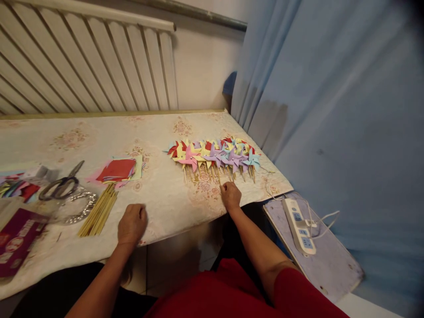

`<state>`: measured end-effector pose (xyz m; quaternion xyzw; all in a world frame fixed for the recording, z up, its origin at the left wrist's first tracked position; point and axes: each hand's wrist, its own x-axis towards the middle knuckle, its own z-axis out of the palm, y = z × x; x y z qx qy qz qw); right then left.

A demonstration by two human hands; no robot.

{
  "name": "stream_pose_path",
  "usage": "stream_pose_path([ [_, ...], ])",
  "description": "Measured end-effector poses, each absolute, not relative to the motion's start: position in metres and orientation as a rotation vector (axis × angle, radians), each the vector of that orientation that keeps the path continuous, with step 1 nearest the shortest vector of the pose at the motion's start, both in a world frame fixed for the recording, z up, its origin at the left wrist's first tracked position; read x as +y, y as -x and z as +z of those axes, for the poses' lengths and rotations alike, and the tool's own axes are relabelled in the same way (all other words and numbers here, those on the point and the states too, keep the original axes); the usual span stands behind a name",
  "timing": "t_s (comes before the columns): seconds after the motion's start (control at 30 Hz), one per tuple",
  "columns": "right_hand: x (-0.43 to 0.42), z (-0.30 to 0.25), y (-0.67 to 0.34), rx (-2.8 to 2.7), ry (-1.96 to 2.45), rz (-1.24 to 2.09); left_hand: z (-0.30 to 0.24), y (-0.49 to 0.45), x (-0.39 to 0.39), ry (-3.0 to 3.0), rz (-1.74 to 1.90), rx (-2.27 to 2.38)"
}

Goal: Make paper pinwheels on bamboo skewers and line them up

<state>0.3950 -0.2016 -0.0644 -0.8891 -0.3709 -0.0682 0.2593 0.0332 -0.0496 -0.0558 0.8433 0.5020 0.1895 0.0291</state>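
My right hand (231, 195) is closed, with its fingertips pinched at the lower end of a thin stick that runs up to a purple paper pinwheel (215, 156). Around that one lies a group of several paper pinwheels (190, 158) in pink, yellow, red, purple and light blue, their sticks pointing toward me. My left hand (131, 224) rests as a loose fist near the table's front edge, and no object shows in it. Left of it is a bundle of thin sticks (98, 212). Beyond the bundle sits a stack of coloured paper squares (117, 170), red on top.
At the left lie scissors (61, 187), a ring of small shiny pieces (81, 207), a purple package (20, 240) and coloured paper strips (28, 191). A power strip (299, 227) with cables sits on a low board to the right, beside a blue curtain (331, 110). A radiator (99, 62) stands behind the table.
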Motion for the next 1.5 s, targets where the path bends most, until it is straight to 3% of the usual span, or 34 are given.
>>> stream_pose_path([
  [1.13,-0.222,-0.079,-0.329,-1.193,2.193,-0.318,-0.051,-0.032,-0.069,-2.435,0.608,1.521],
  [1.5,-0.210,-0.083,-0.294,-1.332,2.217,-0.375,-0.045,-0.031,-0.050,-2.522,0.353,1.408],
])
